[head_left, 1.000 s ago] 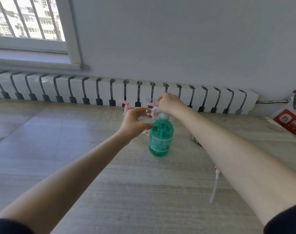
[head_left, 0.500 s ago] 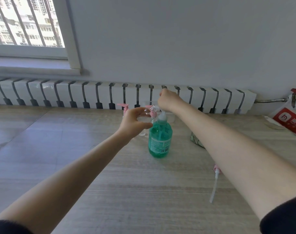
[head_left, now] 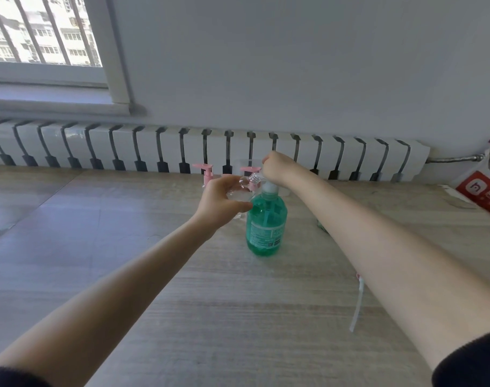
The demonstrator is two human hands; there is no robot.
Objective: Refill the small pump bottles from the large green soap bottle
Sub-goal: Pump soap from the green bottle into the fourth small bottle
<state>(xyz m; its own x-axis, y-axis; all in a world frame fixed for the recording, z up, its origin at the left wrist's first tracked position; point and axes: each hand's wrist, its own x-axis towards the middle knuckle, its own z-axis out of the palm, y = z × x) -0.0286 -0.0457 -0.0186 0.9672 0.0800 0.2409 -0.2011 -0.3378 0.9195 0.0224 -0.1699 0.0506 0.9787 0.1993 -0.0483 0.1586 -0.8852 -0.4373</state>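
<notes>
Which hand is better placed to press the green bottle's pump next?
Likely the right hand: it grips the pump atop the green soap bottle, while the left hand holds the small clear bottle.

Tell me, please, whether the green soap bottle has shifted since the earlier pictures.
No; the green soap bottle stands below the same radiator fins as before.

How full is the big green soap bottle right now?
It looks nearly full. Green liquid fills the green soap bottle up to its shoulder, just under the white pump collar.
</notes>
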